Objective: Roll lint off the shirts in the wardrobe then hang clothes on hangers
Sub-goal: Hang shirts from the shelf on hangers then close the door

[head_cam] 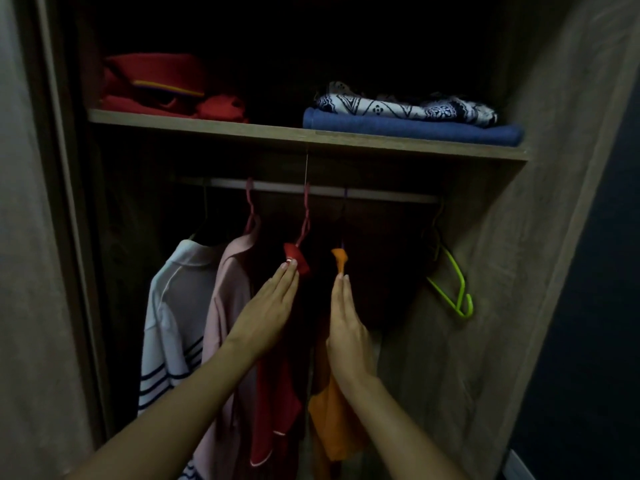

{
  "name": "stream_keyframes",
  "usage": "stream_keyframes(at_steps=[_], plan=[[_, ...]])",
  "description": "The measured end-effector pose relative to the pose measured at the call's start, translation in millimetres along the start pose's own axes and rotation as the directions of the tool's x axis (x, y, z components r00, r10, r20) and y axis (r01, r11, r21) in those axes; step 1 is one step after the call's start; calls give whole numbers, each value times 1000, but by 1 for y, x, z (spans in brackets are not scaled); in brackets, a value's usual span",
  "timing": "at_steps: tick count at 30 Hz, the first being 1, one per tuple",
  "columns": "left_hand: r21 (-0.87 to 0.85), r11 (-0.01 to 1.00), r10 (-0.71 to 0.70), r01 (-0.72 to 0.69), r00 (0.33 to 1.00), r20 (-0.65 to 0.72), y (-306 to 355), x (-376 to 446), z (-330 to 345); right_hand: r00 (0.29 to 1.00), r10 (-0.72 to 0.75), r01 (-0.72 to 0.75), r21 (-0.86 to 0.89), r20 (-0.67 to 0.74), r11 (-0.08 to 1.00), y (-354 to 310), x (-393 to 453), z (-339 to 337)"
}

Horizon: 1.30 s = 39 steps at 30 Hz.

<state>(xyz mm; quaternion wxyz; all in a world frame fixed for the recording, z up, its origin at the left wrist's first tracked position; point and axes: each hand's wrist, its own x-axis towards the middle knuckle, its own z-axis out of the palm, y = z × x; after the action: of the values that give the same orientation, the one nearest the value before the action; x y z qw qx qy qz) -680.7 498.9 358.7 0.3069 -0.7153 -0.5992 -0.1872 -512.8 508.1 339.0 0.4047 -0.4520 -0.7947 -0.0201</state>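
Note:
Several shirts hang on the wardrobe rail [381, 195]: a white one with navy stripes [173, 327], a pink one [225, 306], a red one [277, 410] and an orange one [332, 420]. My left hand [270, 313] reaches in with straight fingers, its fingertips touching the red shirt's collar. My right hand [346, 327] is flat and edge-on, with its fingertips at the orange shirt's neck. Neither hand holds anything. No lint roller is in view.
An empty green hanger [453, 289] hangs at the right end of the rail. On the shelf [277, 131] above lie folded red clothes [159, 88], a blue fold [415, 129] and a patterned cloth [398, 103]. Wardrobe walls close both sides.

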Motion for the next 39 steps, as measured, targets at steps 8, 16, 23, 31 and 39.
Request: stream_keyframes(at_steps=[8,16,23,31,39], plan=[[-16,1000,8,-7,999,54,11,-1,-8,1000,-18,18,-30,5,999,0,-15,-5],[-15,999,-43,40,968,-248,-5,-4,-66,969,-144,166,99,-202,981,-25,21,-43],[-20,995,-93,96,850,-519,-96,48,-188,792,-420,515,114,-443,850,-132,123,-100],[-73,947,-316,311,878,-360,-179,111,-248,951,-301,309,139,-73,941,-218,250,-123],[-229,858,-500,459,848,-174,-206,126,-233,942,-271,188,360,196,914,-224,275,-107]])
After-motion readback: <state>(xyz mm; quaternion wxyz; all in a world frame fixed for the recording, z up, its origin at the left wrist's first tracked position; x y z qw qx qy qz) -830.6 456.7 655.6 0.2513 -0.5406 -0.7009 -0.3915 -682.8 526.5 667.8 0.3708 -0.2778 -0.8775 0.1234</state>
